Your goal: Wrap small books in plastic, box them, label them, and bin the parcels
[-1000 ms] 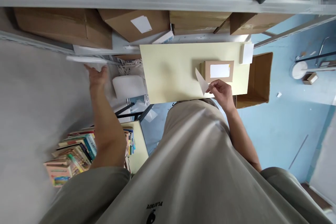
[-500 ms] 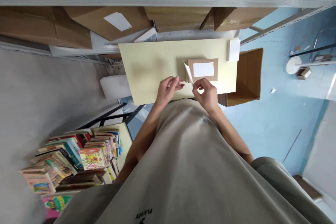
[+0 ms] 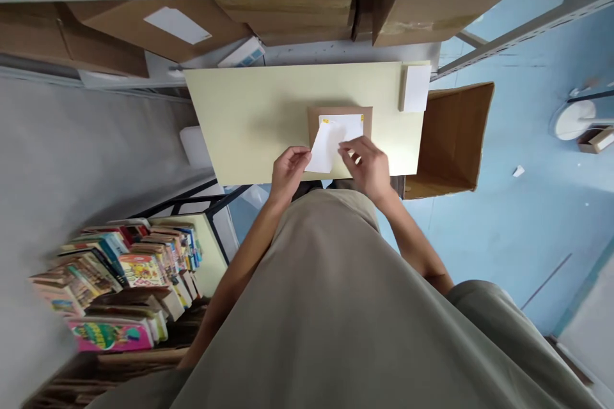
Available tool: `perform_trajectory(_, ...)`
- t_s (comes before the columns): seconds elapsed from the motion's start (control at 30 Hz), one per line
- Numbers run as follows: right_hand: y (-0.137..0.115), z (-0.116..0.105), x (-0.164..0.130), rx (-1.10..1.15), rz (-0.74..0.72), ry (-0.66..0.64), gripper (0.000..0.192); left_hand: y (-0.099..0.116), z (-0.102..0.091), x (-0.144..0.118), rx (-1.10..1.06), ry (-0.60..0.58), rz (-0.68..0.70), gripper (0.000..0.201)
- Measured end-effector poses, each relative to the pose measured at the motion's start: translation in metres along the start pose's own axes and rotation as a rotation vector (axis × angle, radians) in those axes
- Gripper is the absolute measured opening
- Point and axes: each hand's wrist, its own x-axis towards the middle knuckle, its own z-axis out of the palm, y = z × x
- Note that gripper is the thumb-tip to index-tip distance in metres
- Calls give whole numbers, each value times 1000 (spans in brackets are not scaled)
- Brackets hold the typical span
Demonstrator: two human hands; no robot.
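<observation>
A small brown cardboard box (image 3: 313,116) lies flat on the pale yellow tabletop (image 3: 244,115). Its top bears a white label (image 3: 352,123) with a yellow mark at a corner. Over the label's left part and the box's near edge, a slip of white paper (image 3: 322,152) is held at a slant. My left hand (image 3: 288,174) pinches the slip's lower left edge between thumb and fingers. At the slip's right edge, my right hand (image 3: 367,166) has thumb and forefinger pressed together; its fingertips partly cover the label.
A white stack of paper or small box (image 3: 416,88) sits at the table's far right corner. Right of the table stands an open cardboard carton (image 3: 453,140). Large cartons (image 3: 288,22) fill the shelf behind. Several books (image 3: 144,262) stand at lower left.
The white slip has turned from edge-on to nearly flat, facing up over the label. My left hand, empty before, has come to grip its edge. The view has shifted, moving the box leftward.
</observation>
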Motion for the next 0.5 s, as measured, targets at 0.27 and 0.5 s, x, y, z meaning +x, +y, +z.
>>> perform_trajectory(0.27,34,-36,40,25,-11,-66,18,1,15,-13,98,-125,133,43)
perform_trajectory(0.5,0,-45,-4,-38,-132,-185,20,-26,18,-10,43,91,64,75)
